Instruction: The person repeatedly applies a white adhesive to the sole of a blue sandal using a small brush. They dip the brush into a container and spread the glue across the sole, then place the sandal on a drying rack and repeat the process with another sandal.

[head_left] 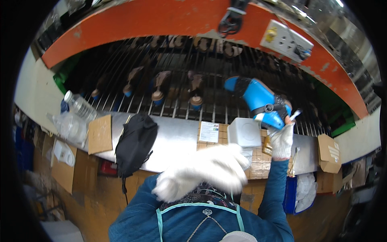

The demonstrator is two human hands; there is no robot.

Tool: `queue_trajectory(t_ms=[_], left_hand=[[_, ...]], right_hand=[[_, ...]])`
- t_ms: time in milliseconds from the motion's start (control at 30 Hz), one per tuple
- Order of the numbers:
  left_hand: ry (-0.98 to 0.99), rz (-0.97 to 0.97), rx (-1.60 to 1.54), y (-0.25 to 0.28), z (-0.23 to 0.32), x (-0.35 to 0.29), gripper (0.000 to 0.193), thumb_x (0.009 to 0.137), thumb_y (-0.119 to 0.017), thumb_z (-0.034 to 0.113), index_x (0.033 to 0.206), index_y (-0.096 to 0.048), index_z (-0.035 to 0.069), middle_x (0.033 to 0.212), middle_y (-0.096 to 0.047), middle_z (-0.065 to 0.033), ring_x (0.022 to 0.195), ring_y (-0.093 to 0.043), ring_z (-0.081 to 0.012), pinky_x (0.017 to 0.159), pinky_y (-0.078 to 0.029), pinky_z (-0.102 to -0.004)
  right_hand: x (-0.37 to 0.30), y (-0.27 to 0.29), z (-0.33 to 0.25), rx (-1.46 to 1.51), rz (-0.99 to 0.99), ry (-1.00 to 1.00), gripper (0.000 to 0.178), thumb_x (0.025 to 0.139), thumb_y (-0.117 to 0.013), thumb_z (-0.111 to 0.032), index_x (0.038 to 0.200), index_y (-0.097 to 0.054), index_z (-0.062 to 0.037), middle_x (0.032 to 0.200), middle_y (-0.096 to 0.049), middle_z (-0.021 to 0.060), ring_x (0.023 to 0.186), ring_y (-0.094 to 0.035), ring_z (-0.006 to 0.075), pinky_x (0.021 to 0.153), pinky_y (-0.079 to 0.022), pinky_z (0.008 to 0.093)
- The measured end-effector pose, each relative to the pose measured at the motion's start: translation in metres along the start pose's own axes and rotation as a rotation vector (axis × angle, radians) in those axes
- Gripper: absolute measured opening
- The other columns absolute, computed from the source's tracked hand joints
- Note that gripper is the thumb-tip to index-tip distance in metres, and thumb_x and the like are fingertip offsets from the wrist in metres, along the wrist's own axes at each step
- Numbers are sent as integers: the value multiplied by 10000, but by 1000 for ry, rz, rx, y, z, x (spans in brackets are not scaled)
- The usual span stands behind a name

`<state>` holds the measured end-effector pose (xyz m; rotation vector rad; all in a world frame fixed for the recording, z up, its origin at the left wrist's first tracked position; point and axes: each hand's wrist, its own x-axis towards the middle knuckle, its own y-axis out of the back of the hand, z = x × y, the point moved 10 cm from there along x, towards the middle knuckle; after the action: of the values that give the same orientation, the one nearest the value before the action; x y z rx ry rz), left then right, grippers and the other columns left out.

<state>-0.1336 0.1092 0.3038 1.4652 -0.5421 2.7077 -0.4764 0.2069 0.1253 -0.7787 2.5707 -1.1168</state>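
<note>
My right hand point(282, 139), in a white knit glove with bare fingertips, grips a bright blue shoe last point(258, 94) with black strap pieces on it. The last is held up over the near edge of the bar conveyor point(219, 103). A thin white-tipped stick point(296, 115) pokes out by the same fingers. My left hand point(205, 169), also white-gloved, is in front of my chest and smeared by motion, so its fingers cannot be read. Just beyond it stands a white plastic tub point(244, 133) on a brown checked board point(258, 169).
Several lasts with dark uppers point(157, 90) lie on the conveyor under an orange beam point(161, 20) bearing a socket strip point(286, 40). On the metal ledge point(171, 137) are a black bag point(137, 139), cardboard point(100, 134) and a clear bottle point(80, 105). A blue bin point(290, 195) stands right.
</note>
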Motion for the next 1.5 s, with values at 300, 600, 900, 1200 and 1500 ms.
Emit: queue_trajectory(t_ms=[300,600,900,1200,1500], left_hand=[[-156,-88,-367,-47,-2,8,898,876,-480,773,1192,-675,-44,1265,-539,-309,1175,-490,-487,1014,-295,-672],[-417,-87,-452,-35,-8,17,794,873,-556,738,1235,-675,42,1283,-507,-352,1173,-480,-495,977,-345,-631],[-532,-231,-412,-33,-14,20,649,902,-623,636,1248,-665,88,1302,-491,-359,1187,-477,-487,966,-377,-612],[252,91,-677,-38,-61,-6,684,828,-644,661,1064,-699,21,1188,-540,-394,1178,-456,-627,946,-233,-727],[-230,-12,-579,-36,-66,11,383,922,-679,417,1069,-682,63,1279,-541,-297,1230,-465,-516,1030,-296,-648]], right_hand=[[121,54,57,-328,91,110,321,882,-710,-130,1134,-595,32,999,-629,111,876,-683,269,753,-638,453],[127,35,131,-1072,-68,-127,298,761,-786,-91,776,-488,-84,747,-590,25,609,-579,123,542,-498,290],[103,32,26,-1156,105,20,269,1015,-521,-332,1176,-544,-117,733,-598,1,453,-409,39,391,-327,211],[114,65,-31,-2090,281,351,491,987,-537,-487,1051,-610,-5,966,-674,321,964,-630,510,804,-493,568],[161,75,21,-2187,112,29,646,723,-783,-529,1061,-670,10,1043,-704,274,1053,-664,425,891,-530,447]])
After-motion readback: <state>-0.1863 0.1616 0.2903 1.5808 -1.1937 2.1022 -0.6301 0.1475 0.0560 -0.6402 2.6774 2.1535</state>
